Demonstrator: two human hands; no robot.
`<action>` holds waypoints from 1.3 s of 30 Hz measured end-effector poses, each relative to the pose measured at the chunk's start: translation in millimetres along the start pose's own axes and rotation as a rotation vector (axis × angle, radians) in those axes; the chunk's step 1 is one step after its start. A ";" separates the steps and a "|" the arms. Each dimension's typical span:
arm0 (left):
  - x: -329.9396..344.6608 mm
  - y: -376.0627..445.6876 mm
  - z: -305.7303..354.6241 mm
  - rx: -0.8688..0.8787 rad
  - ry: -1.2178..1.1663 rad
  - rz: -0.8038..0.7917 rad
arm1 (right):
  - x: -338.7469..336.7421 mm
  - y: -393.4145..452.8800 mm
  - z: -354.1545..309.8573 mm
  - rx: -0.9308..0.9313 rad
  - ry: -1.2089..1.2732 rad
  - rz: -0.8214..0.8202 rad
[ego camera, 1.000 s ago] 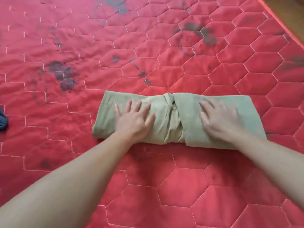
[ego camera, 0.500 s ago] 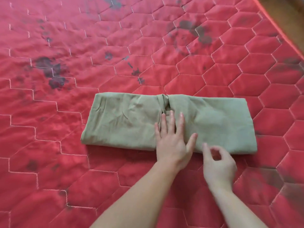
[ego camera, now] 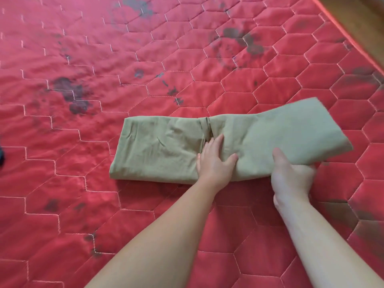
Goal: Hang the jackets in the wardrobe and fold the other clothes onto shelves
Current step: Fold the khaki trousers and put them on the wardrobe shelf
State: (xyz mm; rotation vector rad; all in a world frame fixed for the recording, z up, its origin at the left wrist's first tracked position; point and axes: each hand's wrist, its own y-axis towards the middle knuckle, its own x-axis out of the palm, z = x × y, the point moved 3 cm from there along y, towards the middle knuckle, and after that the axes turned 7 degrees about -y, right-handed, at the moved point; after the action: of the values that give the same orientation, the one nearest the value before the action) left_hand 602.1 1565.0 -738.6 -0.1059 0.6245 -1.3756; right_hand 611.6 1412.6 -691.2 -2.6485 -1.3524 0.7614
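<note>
Left hand (ego camera: 216, 161): flat, palm down, fingers straight and close together, thumb spread out to the right; presses on the middle of the folded garment, fingertips reaching the bunched seam at its centre. Forearm bare, entering from the lower edge.

Right hand (ego camera: 291, 175): grips the near edge of the garment just right of the left hand; thumb lies on top of the cloth, fingers curl underneath and are mostly hidden. Forearm bare, entering from the lower right.

Item 1. Red quilted mattress cover (ego camera: 83, 204): hexagon stitching, dark blotches beyond the hands and to the left of them, more near the left forearm. Lies under both hands and everything else.

Item 2. Olive-green folded garment (ego camera: 162, 148): long band of cloth lying across in front of the hands. Portion left of the left hand rests flat on the cover. Portion right of the left hand is raised off the cover, its far right corner lifted and tilted upward, held by the right hand.

Item 3. Wooden surface (ego camera: 365, 23): strip past the cover's edge, far beyond the right hand.

Item 4. Dark object (ego camera: 1, 159): sliver at the frame's edge, well left of the left hand; kind cannot be told.
</note>
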 end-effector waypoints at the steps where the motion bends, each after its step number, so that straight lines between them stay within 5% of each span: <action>1: -2.9 -2.6 3.2 -0.015 -0.181 -0.008 | 0.1 -13.6 -13.8 -0.187 -0.093 0.004; 4: -5.0 -8.2 -2.5 -0.195 -0.724 -0.132 | 11.9 -61.6 -39.1 -0.539 -0.168 -0.116; 7: -31.2 -24.3 -18.0 -0.254 -0.887 -0.198 | 38.9 -111.7 -50.9 -0.718 -0.201 -0.318; 11: -106.7 -42.4 -24.8 -0.165 -1.190 -0.107 | 85.6 -163.2 -40.1 -1.036 -0.621 -0.297; 15: -189.1 -54.4 -51.5 -0.255 -1.493 0.033 | 134.4 -189.7 -9.2 -1.075 -0.952 -0.401; 19: -223.6 -54.1 -73.8 -0.346 -0.878 0.198 | 156.6 -200.7 16.1 -1.155 -1.181 -0.586; 22: -231.3 -48.0 -90.7 -0.350 -0.495 0.373 | 145.6 -190.9 19.7 -1.258 -1.012 -0.740; 26: -216.5 -45.3 -67.7 0.033 0.228 0.567 | 134.7 -150.6 3.4 -1.204 -0.908 -0.511; 28: -191.1 -34.9 -48.8 0.286 0.564 0.422 | 143.8 -133.9 4.4 -1.125 -1.036 -0.521; 30: -173.6 -17.7 -51.1 0.292 0.785 0.231 | 155.5 -122.7 9.3 -1.086 -1.146 -0.561; 32: -170.1 -2.2 -64.8 0.185 0.888 0.132 | 163.7 -111.3 13.7 -1.082 -1.177 -0.534; 39: -164.8 20.7 -96.6 0.184 0.812 0.151 | 180.8 -95.8 42.2 -1.109 -1.102 -0.398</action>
State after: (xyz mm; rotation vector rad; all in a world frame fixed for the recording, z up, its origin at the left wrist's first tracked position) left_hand 564.6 1750.8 -770.1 0.6667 1.1403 -1.2971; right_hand 609.7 1605.0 -772.9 -2.2116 -3.2019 1.9863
